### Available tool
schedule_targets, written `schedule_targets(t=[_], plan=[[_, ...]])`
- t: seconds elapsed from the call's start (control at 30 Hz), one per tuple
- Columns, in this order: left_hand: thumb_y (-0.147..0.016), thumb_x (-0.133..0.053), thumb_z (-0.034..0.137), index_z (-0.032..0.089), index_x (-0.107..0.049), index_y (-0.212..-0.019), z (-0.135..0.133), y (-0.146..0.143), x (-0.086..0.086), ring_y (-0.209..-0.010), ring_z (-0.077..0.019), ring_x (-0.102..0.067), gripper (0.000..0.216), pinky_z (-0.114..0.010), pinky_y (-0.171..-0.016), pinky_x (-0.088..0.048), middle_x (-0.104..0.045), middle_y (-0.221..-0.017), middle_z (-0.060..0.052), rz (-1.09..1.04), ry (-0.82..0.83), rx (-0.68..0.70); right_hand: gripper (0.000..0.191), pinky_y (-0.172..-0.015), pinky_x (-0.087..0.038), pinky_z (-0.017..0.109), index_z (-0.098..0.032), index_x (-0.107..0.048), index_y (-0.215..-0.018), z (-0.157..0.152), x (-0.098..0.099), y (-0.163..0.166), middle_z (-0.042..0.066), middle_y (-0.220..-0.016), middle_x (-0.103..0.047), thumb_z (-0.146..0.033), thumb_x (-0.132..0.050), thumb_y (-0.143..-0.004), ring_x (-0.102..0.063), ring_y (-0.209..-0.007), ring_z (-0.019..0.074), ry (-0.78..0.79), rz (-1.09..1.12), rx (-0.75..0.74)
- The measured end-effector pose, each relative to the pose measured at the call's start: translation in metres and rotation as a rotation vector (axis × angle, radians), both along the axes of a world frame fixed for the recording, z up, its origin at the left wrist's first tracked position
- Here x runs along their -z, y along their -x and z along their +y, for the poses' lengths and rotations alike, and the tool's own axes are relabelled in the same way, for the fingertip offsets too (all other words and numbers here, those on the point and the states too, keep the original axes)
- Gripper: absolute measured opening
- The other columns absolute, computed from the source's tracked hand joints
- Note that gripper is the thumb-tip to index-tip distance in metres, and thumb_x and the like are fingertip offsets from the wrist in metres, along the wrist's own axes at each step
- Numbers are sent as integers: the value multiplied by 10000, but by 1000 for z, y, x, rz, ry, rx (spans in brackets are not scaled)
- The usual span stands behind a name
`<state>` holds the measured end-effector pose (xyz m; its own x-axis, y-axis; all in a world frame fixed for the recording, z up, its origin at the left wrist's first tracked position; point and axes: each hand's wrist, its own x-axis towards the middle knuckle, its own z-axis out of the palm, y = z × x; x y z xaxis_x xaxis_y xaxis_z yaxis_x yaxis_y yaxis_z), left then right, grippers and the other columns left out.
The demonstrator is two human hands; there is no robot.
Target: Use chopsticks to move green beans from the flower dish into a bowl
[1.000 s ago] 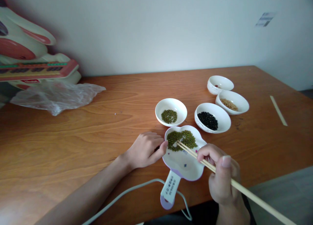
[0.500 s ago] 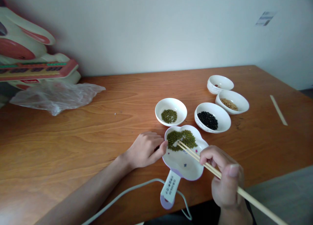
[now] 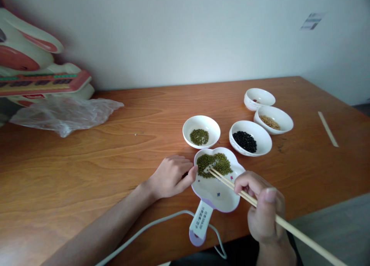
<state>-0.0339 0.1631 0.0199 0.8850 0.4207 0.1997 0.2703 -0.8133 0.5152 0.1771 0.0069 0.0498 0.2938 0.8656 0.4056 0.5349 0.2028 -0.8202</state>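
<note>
Chopsticks [image 3: 248, 198] slant over the near right part of the brown desk [image 3: 115, 150], their long axis running from four o'clock, where the thick end leaves the view, to ten o'clock, where the thin tips point. The left hand [image 3: 173, 177] rests on the desk at nine o'clock from the dish [image 3: 219, 200], back upward, fingers loosely curled, thumb angled between one and two o'clock to the rim; whether it grips that rim cannot be told. At four o'clock, the right hand [image 3: 266, 216] is closed around the chopsticks, index finger bent over them, thumb upright, wrist entering from five o'clock. The dish, white and flower-shaped, points its handle [image 3: 199, 225] toward seven. A white bowl [image 3: 202, 122] stands at its eleven, another bowl [image 3: 263, 139] at its one. The tips sit among the green beans [image 3: 222, 164]; whether they pinch one is too small to tell.
</note>
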Motion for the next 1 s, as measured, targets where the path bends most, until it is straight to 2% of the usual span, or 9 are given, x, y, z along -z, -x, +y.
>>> schedule_targets(t=[0.37, 0.53, 0.67, 0.77, 0.8, 0.93, 1.0], plan=[[-1137, -320, 320, 204, -489, -714, -1, -1, -2, -648, -169, -519, 470, -322, -691, -396, -614, -689, -17, -10, 1, 11, 658, -547, -324, 337, -213, -616, -704, 2, 6, 0, 29, -650, -587, -513, -210, -1126, -493, -578, 162, -66, 12, 27], [-1139, -317, 325, 203, -507, -719, 0, -1, -1, -653, -174, -525, 477, -333, -689, -393, -626, -701, -22, -8, -8, 1, 728, -530, -368, 337, -213, -645, -689, -1, 6, -7, 46, -656, -626, -578, -177, -1112, -573, -598, 182, -101, 13, 48], [-1140, -323, 324, 202, -528, -729, 0, 0, 1, -661, -176, -540, 475, -340, -705, -400, -638, -713, -22, -14, -13, -8, 800, -572, -431, 357, -220, -670, -658, 7, 0, -14, 70, -664, -660, -669, -158, -1077, -633, -653, 225, -173, 37, 183], [-1139, -327, 321, 202, -533, -728, 0, 0, 1, -660, -177, -549, 475, -342, -704, -406, -643, -716, -24, -14, -15, -3, 788, -583, -430, 367, -229, -658, -645, 23, -3, -3, 71, -652, -641, -682, -168, -1065, -625, -647, 236, -266, 151, 303], [-1138, -328, 319, 202, -534, -727, 0, 0, 1, -658, -177, -550, 474, -341, -702, -407, -643, -715, -25, -16, -16, -1, 767, -588, -432, 366, -232, -653, -661, 30, -4, 4, 69, -654, -633, -684, -181, -1063, -623, -655, 236, -271, 202, 303], [-1137, -327, 312, 202, -538, -732, -1, 0, 2, -664, -180, -556, 470, -337, -700, -411, -646, -713, -25, -27, -10, 3, 701, -592, -434, 359, -240, -644, -770, 48, -3, 30, 70, -725, -625, -679, -185, -1065, -606, -681, 222, -190, 321, 314], [-1138, -327, 315, 202, -535, -734, -1, 0, 2, -666, -182, -557, 467, -338, -698, -407, -648, -716, -25, -26, -13, 2, 677, -585, -428, 356, -240, -637, -789, 48, -2, 33, 74, -752, -626, -666, -191, -1068, -589, -673, 214, -194, 330, 317]])
